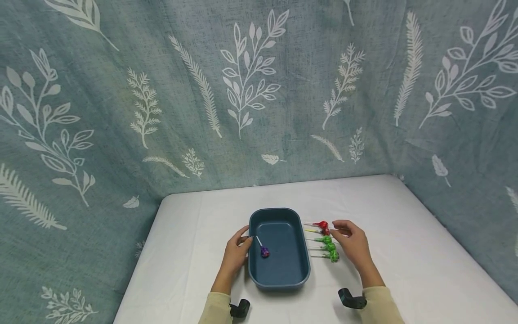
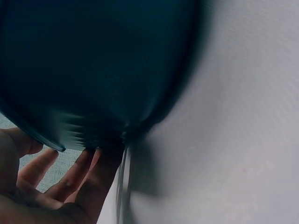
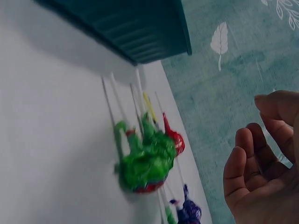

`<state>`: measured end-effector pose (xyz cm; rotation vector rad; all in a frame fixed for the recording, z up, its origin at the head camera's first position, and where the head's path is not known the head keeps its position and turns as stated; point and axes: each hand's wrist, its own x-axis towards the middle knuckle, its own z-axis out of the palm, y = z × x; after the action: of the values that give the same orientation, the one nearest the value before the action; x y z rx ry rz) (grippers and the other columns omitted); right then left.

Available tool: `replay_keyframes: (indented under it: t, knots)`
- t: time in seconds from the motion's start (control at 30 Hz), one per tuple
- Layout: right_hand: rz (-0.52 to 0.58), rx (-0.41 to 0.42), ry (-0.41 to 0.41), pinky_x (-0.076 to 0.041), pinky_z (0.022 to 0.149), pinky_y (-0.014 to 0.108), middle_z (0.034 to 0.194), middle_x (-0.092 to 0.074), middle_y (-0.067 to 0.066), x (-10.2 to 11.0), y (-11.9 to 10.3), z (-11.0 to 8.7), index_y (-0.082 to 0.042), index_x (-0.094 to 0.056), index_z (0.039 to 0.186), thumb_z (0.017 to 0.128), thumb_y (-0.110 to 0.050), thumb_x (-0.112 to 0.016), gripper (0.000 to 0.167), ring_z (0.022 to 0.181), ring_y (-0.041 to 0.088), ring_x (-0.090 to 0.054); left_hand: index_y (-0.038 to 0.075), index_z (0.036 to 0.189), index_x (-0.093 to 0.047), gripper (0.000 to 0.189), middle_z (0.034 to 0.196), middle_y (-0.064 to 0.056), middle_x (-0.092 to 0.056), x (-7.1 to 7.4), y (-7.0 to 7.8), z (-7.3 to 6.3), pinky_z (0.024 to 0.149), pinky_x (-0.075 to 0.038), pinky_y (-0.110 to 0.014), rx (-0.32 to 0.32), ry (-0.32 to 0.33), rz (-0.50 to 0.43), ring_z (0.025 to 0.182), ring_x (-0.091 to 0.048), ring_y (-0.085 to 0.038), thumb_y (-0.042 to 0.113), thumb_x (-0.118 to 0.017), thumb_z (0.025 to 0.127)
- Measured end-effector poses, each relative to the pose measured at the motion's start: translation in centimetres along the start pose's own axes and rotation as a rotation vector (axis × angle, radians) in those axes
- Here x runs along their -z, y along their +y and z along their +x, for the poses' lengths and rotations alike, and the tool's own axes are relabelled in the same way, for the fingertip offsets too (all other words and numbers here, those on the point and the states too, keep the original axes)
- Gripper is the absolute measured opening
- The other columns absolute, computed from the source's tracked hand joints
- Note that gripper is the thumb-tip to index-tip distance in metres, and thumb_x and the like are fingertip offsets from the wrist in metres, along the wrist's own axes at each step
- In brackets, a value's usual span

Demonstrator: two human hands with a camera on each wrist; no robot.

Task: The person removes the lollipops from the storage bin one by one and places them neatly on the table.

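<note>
A dark blue rectangular bin [image 1: 280, 272] stands on the white table with a purple-wrapped lollipop [image 1: 265, 251] lying inside by its left wall. My left hand [image 1: 236, 254] touches the bin's left side; in the left wrist view its fingers [image 2: 77, 172] meet the outer wall near the rim. To the bin's right lie a red lollipop [image 1: 322, 224], a dark red one with a yellow stick [image 1: 325, 232] and several green lollipops [image 1: 329, 247]. Over their right ends hovers my right hand [image 1: 354, 243], fingers loosely bent, nothing visible between them. Another purple lollipop [image 3: 189, 212] shows in the right wrist view.
A white cloth covers the table [image 1: 194, 243]. Behind and beside it hangs a blue-green curtain [image 1: 299, 148] with white leaf prints. Black wrist-camera mounts [image 1: 352, 299] stick out from both wrists above the table.
</note>
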<state>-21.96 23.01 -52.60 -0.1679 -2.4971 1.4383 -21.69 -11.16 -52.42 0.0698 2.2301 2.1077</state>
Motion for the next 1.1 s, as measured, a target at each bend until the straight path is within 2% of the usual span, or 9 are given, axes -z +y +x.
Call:
replay_keyframes:
  t: [0.1, 0.23, 0.4, 0.53, 0.63, 0.77, 0.9, 1.1]
  knots:
    - [0.040, 0.008, -0.016, -0.051, 0.095, 0.045, 0.125, -0.064, 0.018, -0.6, -0.8, 0.4, -0.002, -0.064, 0.125, 0.098, -0.016, -0.067, 0.030, 0.113, 0.031, -0.060, -0.003, 0.148, -0.046, 0.048, 0.129, -0.037, -0.057, 0.0, -1.3, 0.7, 0.085, -0.058, -0.056, 0.000, 0.008, 0.007, 0.116, -0.059, -0.050, 0.007, -0.055, 0.103]
    - [0.119, 0.040, -0.049, -0.056, 0.086, 0.033, 0.121, -0.065, 0.018, -1.5, -1.9, 0.8, -0.003, -0.066, 0.122, 0.098, -0.016, -0.069, 0.028, 0.108, 0.030, -0.063, 0.001, 0.149, -0.048, 0.047, 0.129, -0.033, -0.059, 0.0, -3.0, 1.6, 0.082, -0.059, -0.053, 0.001, 0.031, 0.026, 0.114, -0.061, -0.045, 0.010, -0.057, 0.103]
    - [0.168, 0.108, -0.083, -0.055, 0.077, 0.022, 0.119, -0.065, 0.020, -2.9, -3.3, 1.4, -0.003, -0.067, 0.118, 0.097, -0.013, -0.070, 0.025, 0.104, 0.023, -0.063, 0.005, 0.148, -0.051, 0.047, 0.126, -0.029, -0.063, 0.0, -3.6, 1.8, 0.080, -0.061, -0.048, -0.005, 0.040, 0.047, 0.109, -0.064, -0.036, 0.013, -0.059, 0.102]
    - [0.176, 0.130, -0.110, -0.054, 0.083, 0.029, 0.119, -0.066, 0.019, -3.9, -5.0, 1.5, -0.003, -0.068, 0.118, 0.096, -0.014, -0.071, 0.024, 0.105, 0.026, -0.063, 0.004, 0.147, -0.051, 0.047, 0.124, -0.030, -0.063, -0.1, -3.5, 1.7, 0.079, -0.061, -0.048, -0.017, 0.040, 0.045, 0.108, -0.065, -0.037, 0.013, -0.059, 0.102]
    - [0.184, 0.128, -0.128, -0.054, 0.086, 0.039, 0.120, -0.066, 0.016, -4.8, -5.7, 1.7, -0.004, -0.068, 0.119, 0.096, -0.013, -0.072, 0.025, 0.109, 0.030, -0.063, 0.000, 0.147, -0.049, 0.047, 0.125, -0.034, -0.061, -0.2, -2.3, 1.2, 0.079, -0.061, -0.050, -0.017, 0.032, 0.032, 0.110, -0.063, -0.043, 0.010, -0.058, 0.102]
    - [0.198, 0.130, -0.131, -0.054, 0.086, 0.043, 0.119, -0.067, 0.013, -6.2, -6.0, 2.2, -0.004, -0.069, 0.118, 0.093, -0.013, -0.074, 0.027, 0.110, 0.030, -0.063, -0.003, 0.147, -0.048, 0.046, 0.126, -0.037, -0.059, -0.2, -1.4, 0.7, 0.081, -0.060, -0.053, -0.004, 0.024, 0.010, 0.112, -0.061, -0.049, 0.007, -0.056, 0.103]
    - [0.209, 0.141, -0.142, -0.055, 0.085, 0.042, 0.118, -0.067, 0.013, -7.5, -6.5, 2.5, -0.001, -0.069, 0.119, 0.093, -0.012, -0.075, 0.029, 0.110, 0.031, -0.064, 0.000, 0.148, -0.048, 0.047, 0.126, -0.034, -0.061, -0.1, -2.7, 1.3, 0.081, -0.060, -0.051, -0.004, 0.036, 0.019, 0.111, -0.063, -0.045, 0.010, -0.057, 0.103]
    - [0.225, 0.142, -0.227, -0.055, 0.089, 0.048, 0.118, -0.066, 0.018, -9.3, -7.5, 3.0, -0.001, -0.068, 0.120, 0.093, -0.010, -0.073, 0.029, 0.109, 0.032, -0.065, 0.005, 0.148, -0.051, 0.047, 0.124, -0.029, -0.064, 0.0, -3.6, 1.7, 0.081, -0.061, -0.048, -0.010, 0.050, 0.033, 0.108, -0.065, -0.037, 0.013, -0.059, 0.102]
